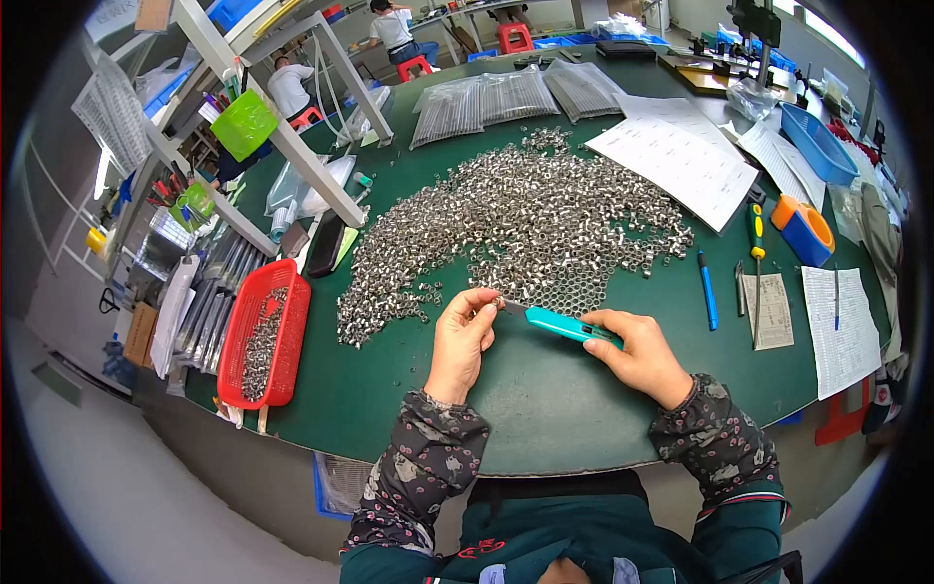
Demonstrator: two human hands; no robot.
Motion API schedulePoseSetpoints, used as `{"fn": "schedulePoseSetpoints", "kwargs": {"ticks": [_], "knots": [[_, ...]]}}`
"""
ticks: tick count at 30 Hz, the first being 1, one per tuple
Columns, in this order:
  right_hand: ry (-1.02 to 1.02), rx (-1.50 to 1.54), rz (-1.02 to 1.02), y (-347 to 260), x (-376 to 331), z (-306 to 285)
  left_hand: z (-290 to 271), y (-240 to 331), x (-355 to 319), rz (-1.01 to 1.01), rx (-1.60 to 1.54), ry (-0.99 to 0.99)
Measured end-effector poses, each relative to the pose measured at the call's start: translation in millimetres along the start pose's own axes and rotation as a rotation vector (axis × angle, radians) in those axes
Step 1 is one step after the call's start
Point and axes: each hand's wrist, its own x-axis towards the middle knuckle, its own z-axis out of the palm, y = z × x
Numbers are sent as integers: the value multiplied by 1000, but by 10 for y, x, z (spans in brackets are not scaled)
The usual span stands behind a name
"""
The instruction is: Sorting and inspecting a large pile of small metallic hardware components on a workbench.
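Observation:
My right hand [642, 352] is closed round a teal utility knife [566, 326], its blade pointing left toward my other hand. Between the pinched thumb and fingers of my left hand [465, 336] is a small metal ring [499, 303], mostly covered by the fingertips. The knife's tip meets the ring or lies right beside it; I cannot tell which. Just beyond both hands a wide heap of small shiny metal rings [525, 209] spreads over the green table [545, 419]. Some rings nearest me stand side by side in a flat patch.
Left of the heap is a red basket [302, 331] holding more rings. A black phone [325, 245] lies near the shelf post. Bagged metal tubes [486, 100] are at the back. On the right are papers [678, 161], a blue pen [707, 292], a screwdriver [756, 234] and a tape dispenser [803, 231].

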Motion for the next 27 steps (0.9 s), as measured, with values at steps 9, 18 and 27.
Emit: {"fn": "schedulePoseSetpoints", "kwargs": {"ticks": [9,18,27], "knots": [[-52,29,23,34,3,-4,24,26,-21,-6,45,17],[153,-402,-235,-57,-46,6,2,33,-25,-29,174,15],[324,-168,-195,61,26,-44,-27,-11,0,-177,-266,-28]]}}
